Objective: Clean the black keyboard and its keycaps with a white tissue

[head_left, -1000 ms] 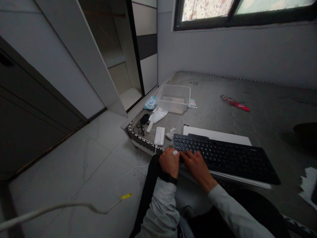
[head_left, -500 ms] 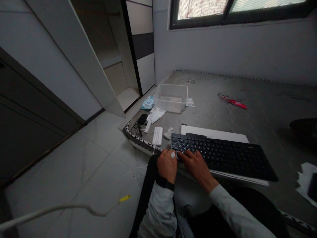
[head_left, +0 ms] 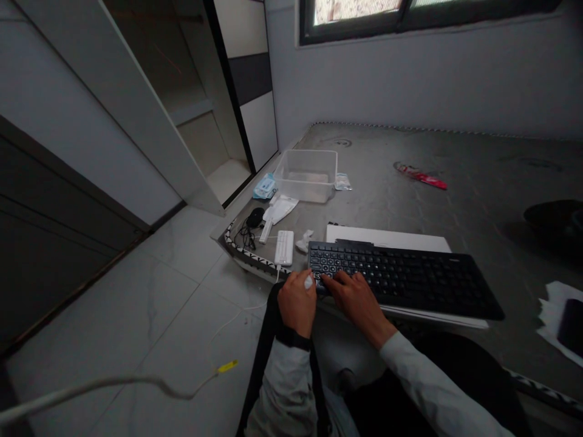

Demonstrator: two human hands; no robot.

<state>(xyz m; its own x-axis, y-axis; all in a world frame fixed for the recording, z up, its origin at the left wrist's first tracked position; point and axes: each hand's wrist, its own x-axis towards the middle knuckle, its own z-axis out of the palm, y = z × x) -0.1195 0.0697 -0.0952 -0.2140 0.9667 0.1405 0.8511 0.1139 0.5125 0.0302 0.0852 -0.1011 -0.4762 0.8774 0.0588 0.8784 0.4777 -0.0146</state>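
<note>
Both hands (head_left: 298, 304) are at the left end of the black keyboard (head_left: 410, 276).

Your grey mattress (head_left: 478, 161) carries a clear bin (head_left: 298, 190), with a red packet (head_left: 423, 176) to its right. Nearer you than the bin lie a crumpled tissue (head_left: 304, 242) and a white board (head_left: 389, 237) bearing the keyboard (head_left: 416, 276).

A long black keyboard (head_left: 410, 279) lies keys up, slightly slanted, on a white slab (head_left: 387, 237).
</note>
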